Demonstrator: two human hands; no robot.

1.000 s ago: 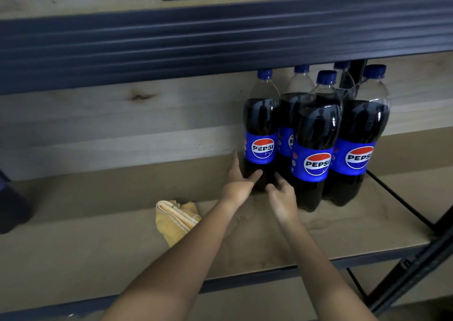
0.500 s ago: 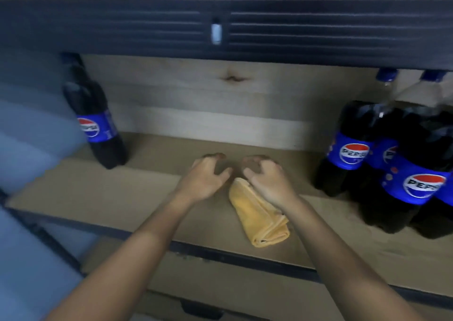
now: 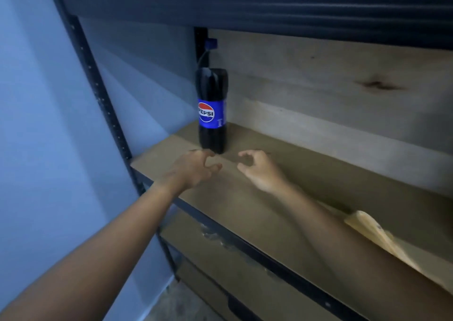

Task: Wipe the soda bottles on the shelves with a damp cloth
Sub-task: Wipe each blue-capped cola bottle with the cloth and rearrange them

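I'm reaching both empty, loosely curled hands, left hand (image 3: 193, 167) and right hand (image 3: 257, 171), toward the lone Pepsi bottle (image 3: 212, 111); next I must fetch the yellow cloth (image 3: 375, 232) lying near right.

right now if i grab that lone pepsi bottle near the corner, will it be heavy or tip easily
Pepsi bottle looks filled with dark soda up to its shoulder, so probably heavy for its size. Tall and narrow, standing upright on the shelf, it may tip if pushed high. The smooth plastic could be slippery.

Bare shelf board (image 3: 306, 185) lies open beside the lone bottle (image 3: 212, 111).
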